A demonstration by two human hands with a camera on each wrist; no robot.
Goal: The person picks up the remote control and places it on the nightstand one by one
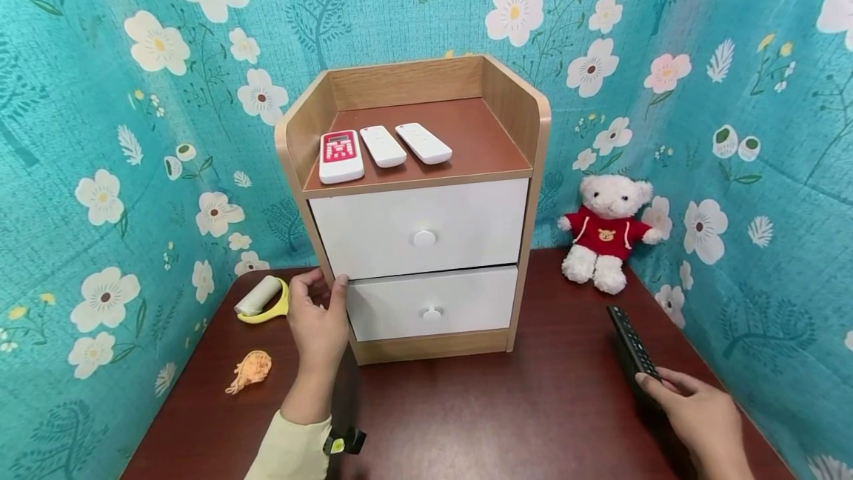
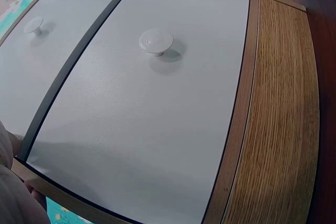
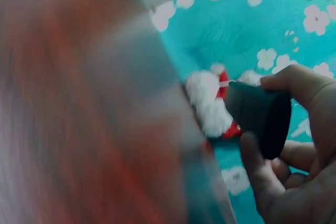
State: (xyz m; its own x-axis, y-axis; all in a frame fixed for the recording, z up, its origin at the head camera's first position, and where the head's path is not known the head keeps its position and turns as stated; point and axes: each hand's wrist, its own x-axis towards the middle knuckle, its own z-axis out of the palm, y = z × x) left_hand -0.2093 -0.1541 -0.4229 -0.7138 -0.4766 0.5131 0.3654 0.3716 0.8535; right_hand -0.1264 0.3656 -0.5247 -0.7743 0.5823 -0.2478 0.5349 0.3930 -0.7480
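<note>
A small wooden drawer cabinet (image 1: 433,345) with two white drawer fronts stands on the dark red table. My left hand (image 1: 320,321) grips its left side edge, thumb on the front near the gap between the drawers, other fingers round the side panel. In the left wrist view the lower drawer (image 2: 131,93) and its round knob (image 2: 156,41) show up close, with part of the hand at the left edge. Over the table's right part, my right hand (image 1: 703,413) holds a black remote control (image 1: 633,343) by its near end, thumb on top, its buttons facing up.
On the cabinet's top lie a white remote with a red face (image 1: 341,156) and two white remotes (image 1: 383,147). A white teddy bear (image 1: 605,232) in a red hoodie sits back right. At left are a yellow-handled roller (image 1: 263,298) and an orange hair tie (image 1: 252,369). Floral curtains surround the table.
</note>
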